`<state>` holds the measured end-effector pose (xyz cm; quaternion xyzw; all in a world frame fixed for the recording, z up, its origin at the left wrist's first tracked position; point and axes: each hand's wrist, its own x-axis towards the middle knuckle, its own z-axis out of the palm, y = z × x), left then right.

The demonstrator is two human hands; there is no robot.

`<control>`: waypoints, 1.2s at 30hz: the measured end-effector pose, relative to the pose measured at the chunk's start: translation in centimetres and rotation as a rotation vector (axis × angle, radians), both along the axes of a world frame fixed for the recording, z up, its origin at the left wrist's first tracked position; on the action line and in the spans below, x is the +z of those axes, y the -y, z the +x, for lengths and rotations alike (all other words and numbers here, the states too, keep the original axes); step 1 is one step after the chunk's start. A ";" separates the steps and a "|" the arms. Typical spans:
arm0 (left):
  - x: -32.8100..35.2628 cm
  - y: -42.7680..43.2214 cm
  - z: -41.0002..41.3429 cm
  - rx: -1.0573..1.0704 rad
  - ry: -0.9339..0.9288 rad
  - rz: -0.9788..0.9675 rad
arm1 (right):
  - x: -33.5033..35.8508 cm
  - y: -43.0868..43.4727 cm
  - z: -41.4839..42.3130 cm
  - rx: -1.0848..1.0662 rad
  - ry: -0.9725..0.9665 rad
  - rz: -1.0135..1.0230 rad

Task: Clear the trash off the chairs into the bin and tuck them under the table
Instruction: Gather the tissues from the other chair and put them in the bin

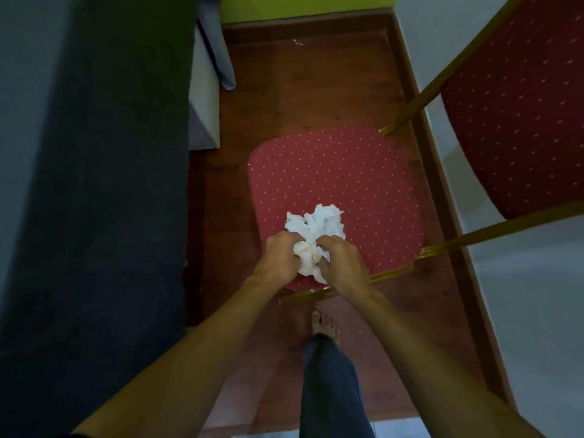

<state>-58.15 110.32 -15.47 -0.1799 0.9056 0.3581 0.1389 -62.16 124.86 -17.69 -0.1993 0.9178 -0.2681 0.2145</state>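
Note:
A chair with a red dotted seat (335,178) and a gold frame stands on the wooden floor below me, its padded backrest (518,115) rising at the right. A bunch of crumpled white tissue paper (313,229) lies over the seat's near edge. My left hand (279,259) grips the bunch from the left and my right hand (343,260) grips it from the right, both with fingers closed into the paper. No bin is in view.
A table covered with a dark blue cloth (94,184) fills the left side. A white wall (537,311) with a wooden skirting runs along the right. A small white scrap (298,43) lies on the floor near the green far wall. My bare foot (325,325) stands near the chair.

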 end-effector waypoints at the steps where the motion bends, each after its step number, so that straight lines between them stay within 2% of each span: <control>1: 0.9 0.4 1.6 0.030 -0.052 0.019 | 0.8 0.3 1.5 -0.033 -0.018 -0.039; 4: 4.4 1.9 7.2 0.069 -0.159 0.051 | 3.9 1.5 6.9 -0.112 -0.068 -0.182; 11: 14.5 5.3 22.3 0.166 -0.286 0.049 | 13.8 5.9 21.5 -0.129 -0.160 -0.379; 16: 21.1 7.6 33.9 0.354 -0.410 -0.018 | 21.5 9.1 31.9 -0.057 -0.200 -0.529; 20: 24.5 10.2 42.4 0.412 -0.493 0.015 | 25.0 11.8 38.6 0.026 -0.150 -0.577; 28: 24.6 14.4 54.5 0.574 -0.471 -0.048 | 24.7 18.2 47.8 0.222 -0.025 -0.517; 36: 19.5 18.0 60.0 0.732 -0.342 -0.045 | 19.1 23.5 51.6 0.313 0.185 -0.398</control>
